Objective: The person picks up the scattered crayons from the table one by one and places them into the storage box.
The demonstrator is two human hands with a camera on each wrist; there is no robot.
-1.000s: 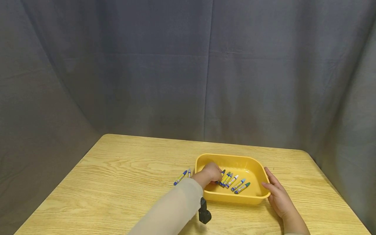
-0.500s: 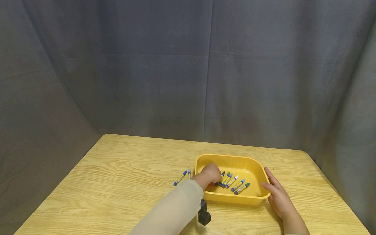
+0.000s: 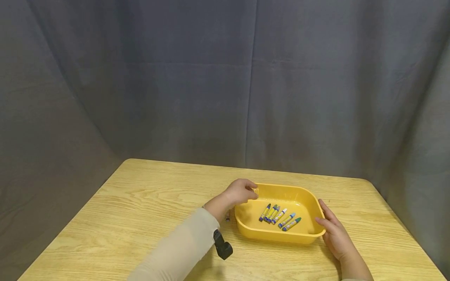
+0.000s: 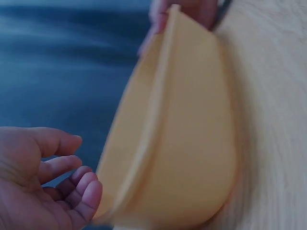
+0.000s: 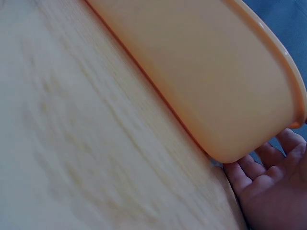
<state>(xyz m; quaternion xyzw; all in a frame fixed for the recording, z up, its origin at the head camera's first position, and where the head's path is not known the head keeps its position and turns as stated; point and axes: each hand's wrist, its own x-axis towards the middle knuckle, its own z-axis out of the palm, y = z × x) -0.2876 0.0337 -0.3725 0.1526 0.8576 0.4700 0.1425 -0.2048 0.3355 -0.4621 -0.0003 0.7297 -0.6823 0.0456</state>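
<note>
A yellow plastic basin [image 3: 277,237] stands on the table with several crayons [image 3: 275,215] lying side by side on its floor. The crayons have yellow and blue wrappers and green, white and blue tips. My left hand [image 3: 240,191] is over the basin's left rim, its fingers loosely bent; in the left wrist view nothing lies between them. My right hand [image 3: 336,238] holds the basin's right end, thumb at the rim and fingers along the outer wall. Part of a crayon [image 3: 227,216] on the table shows beside my left wrist, which hides the rest of that spot.
The wood-grain table [image 3: 140,218] extends far to the left of the basin. A dark grey curtain [image 3: 186,97] hangs behind the table and along both sides. A black camera mount [image 3: 222,246] is strapped at my left sleeve.
My left hand has risen out of the basin and moved left and back to its rim, uncovering the crayons inside. Its forearm now covers the blue crayon on the table. My right hand stays put.
</note>
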